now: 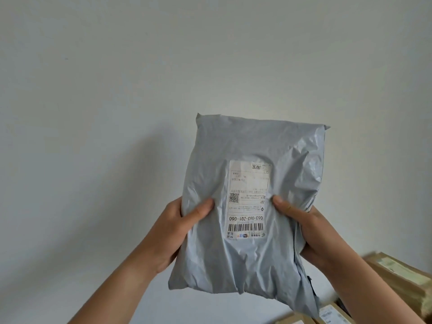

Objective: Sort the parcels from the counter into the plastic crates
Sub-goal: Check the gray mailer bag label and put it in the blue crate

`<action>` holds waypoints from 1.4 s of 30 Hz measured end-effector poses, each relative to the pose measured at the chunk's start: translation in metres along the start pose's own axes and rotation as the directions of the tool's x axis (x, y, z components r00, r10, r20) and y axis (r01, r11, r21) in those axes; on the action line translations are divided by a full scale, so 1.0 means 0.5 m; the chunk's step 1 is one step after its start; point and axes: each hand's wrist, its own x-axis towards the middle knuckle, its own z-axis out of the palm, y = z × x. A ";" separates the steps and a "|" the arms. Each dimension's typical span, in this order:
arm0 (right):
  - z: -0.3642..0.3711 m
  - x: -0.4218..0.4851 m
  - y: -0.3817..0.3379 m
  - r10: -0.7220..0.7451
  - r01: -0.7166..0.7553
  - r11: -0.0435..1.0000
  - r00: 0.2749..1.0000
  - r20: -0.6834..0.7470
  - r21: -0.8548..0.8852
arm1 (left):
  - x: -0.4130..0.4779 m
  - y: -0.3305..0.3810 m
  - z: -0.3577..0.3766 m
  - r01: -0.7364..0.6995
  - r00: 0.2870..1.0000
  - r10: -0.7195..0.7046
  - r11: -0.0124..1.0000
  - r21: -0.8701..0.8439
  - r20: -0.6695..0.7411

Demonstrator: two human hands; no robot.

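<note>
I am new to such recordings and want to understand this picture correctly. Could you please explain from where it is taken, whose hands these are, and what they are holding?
There is no machine here: a person works with bare hands. The single picture comes from a wide-angle camera worn on the person's head, so both arms reach in from below. The left hand and the right hand together hold one grey plastic parcel up in front of a plain wall. Each thumb presses on the front of it; the other fingers are hidden behind. Its white shipping label faces the camera, upside down. At the lower right lie brown cardboard parcels, only partly visible. The surface under them and the crates are not in view.
</note>
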 end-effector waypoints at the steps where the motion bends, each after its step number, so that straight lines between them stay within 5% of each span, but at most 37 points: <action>1: 0.000 0.002 0.001 -0.015 0.015 1.000 1.000 0.001 -0.022 | 0.000 -0.003 0.001 -0.013 1.000 0.013 1.000 0.003 -0.019; 4: -0.013 0.021 -0.012 -0.196 0.193 0.979 0.979 -0.052 -0.061 | 0.009 0.021 -0.010 -0.086 0.994 0.092 0.993 0.086 -0.065; 6: -0.031 0.025 -0.040 -0.469 0.432 0.878 0.862 -0.192 -0.205 | 0.019 0.053 -0.028 -0.191 0.973 0.221 0.931 0.312 -0.063; 8: -0.044 0.011 -0.082 -0.754 0.543 0.591 0.635 -0.168 -0.596 | 0.029 0.089 -0.042 -0.299 0.936 0.349 0.731 0.614 0.041; 10: -0.045 -0.008 -0.112 -0.831 0.538 0.164 0.527 0.178 -0.826 | 0.033 0.117 -0.039 -0.369 0.907 0.364 0.439 0.819 0.213; 12: -0.020 -0.018 -0.118 -0.579 0.537 -0.072 0.664 0.474 -0.841 | 0.035 0.135 -0.008 -0.407 0.886 0.269 0.064 0.911 0.377; 14: 0.009 -0.010 -0.088 -0.216 0.469 -0.151 0.843 0.492 -0.870 | 0.041 0.135 0.028 -0.470 0.839 0.207 -0.190 0.862 0.503; 16: 0.015 0.004 -0.041 -0.107 0.401 -0.078 0.907 0.408 -0.913 | 0.046 0.129 0.054 -0.541 0.742 0.273 -0.296 0.787 0.612; 18: 0.004 0.016 -0.011 -0.259 0.381 0.172 0.907 0.332 -0.909 | 0.050 0.119 0.054 -0.607 0.559 0.486 -0.312 0.731 0.672; 20: -0.012 0.020 0.001 -0.354 0.328 0.360 0.914 0.197 -0.874 | 0.042 0.106 0.033 -0.619 0.379 0.722 -0.267 0.739 0.579; 22: -0.027 0.016 0.008 -0.335 0.257 0.522 0.939 0.082 -0.813 | 0.028 0.082 -0.002 -0.588 0.341 0.862 -0.116 0.801 0.375; 24: -0.035 0.010 0.020 -0.227 0.178 0.723 0.974 0.013 -0.667 | 0.028 0.034 -0.043 -0.514 0.484 0.874 0.247 0.821 0.041; 26: -0.037 0.005 0.035 -0.107 0.092 0.885 0.994 -0.007 -0.457 | 0.020 -0.004 -0.057 -0.376 0.773 0.592 0.717 0.587 -0.228; 28: -0.030 0.000 0.045 -0.029 0.029 0.951 1.000 0.005 -0.309 | 0.014 -0.039 -0.053 -0.154 0.966 0.196 0.961 0.232 -0.169; 30: -0.022 -0.004 0.053 0.017 -0.008 0.961 0.999 0.029 -0.278 | 0.005 -0.069 -0.041 -0.029 0.998 0.036 0.991 0.134 -0.050; 42: 0.004 -0.020 0.022 -0.049 0.043 0.977 0.998 -0.027 -0.207 | -0.016 -0.047 -0.031 -0.094 0.992 0.095 0.995 0.016 -0.083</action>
